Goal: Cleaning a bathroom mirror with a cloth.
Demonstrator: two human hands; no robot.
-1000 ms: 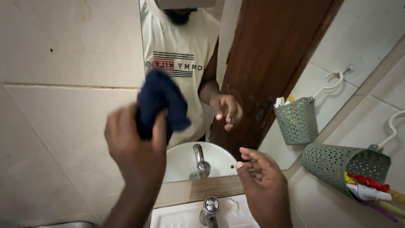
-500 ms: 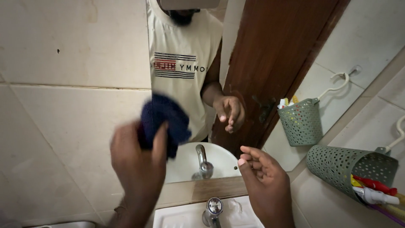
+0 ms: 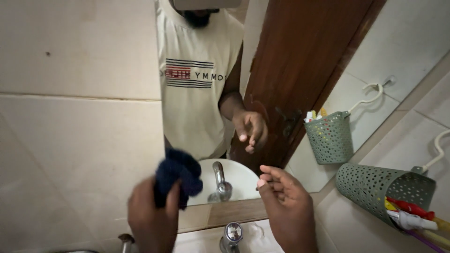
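Against the mirror (image 3: pixel 281 70), left hand (image 3: pixel 152 218) clutching dark blue cloth (image 3: pixel 178 175), right hand (image 3: pixel 286 206) loosely spread.

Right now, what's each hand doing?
Left hand: closed around a dark blue cloth, pressed against the mirror.
Right hand: open, fingers loosely curled, holding nothing.

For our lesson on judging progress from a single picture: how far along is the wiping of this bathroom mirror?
Done: nothing certain; the wall mirror shows no clear wiped patch. In hand: the left hand presses a bunched dark blue cloth against the mirror's lower left corner. The right hand hovers open, holding nothing. Left: a faint smear near the reflected brown wooden door suggests the upper glass is unwiped.
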